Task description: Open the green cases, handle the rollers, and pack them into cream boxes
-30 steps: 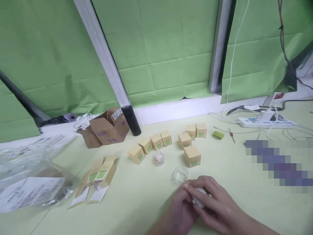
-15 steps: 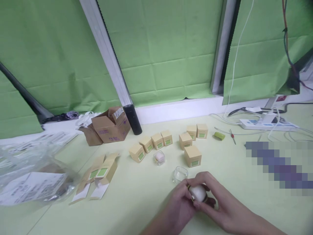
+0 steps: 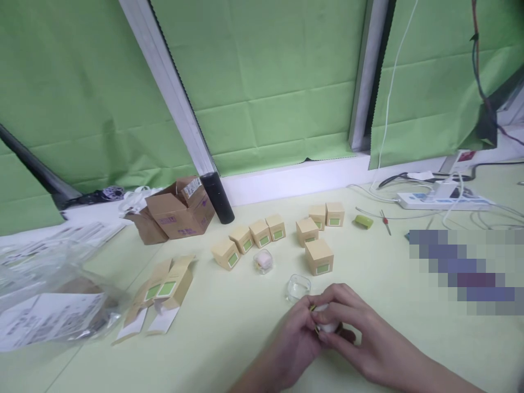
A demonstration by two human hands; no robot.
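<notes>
Between my two hands is a small round white object with a dark and yellow edge (image 3: 327, 326), partly covered by fingers. My left hand (image 3: 301, 338) is closed around it from the left and below. From the right, my right hand (image 3: 352, 322) grips it, its fingers bent over the white face. Just beyond my fingertips stands a small clear plastic case (image 3: 298, 287). Another clear case with something pale pink inside (image 3: 263, 261) sits farther back to the left.
Several small tan boxes with green labels (image 3: 319, 256) stand beyond my hands. Two opened boxes (image 3: 174, 281) lie at left, near a plastic bag (image 3: 61, 305). Behind are a brown carton (image 3: 184, 213), a black cylinder (image 3: 218, 197), a green item (image 3: 363, 221) and a power strip (image 3: 442, 201).
My right fingers have moved over the white face of the round object, covering more of it. Both hands keep hold of it. The whole view has shifted slightly.
</notes>
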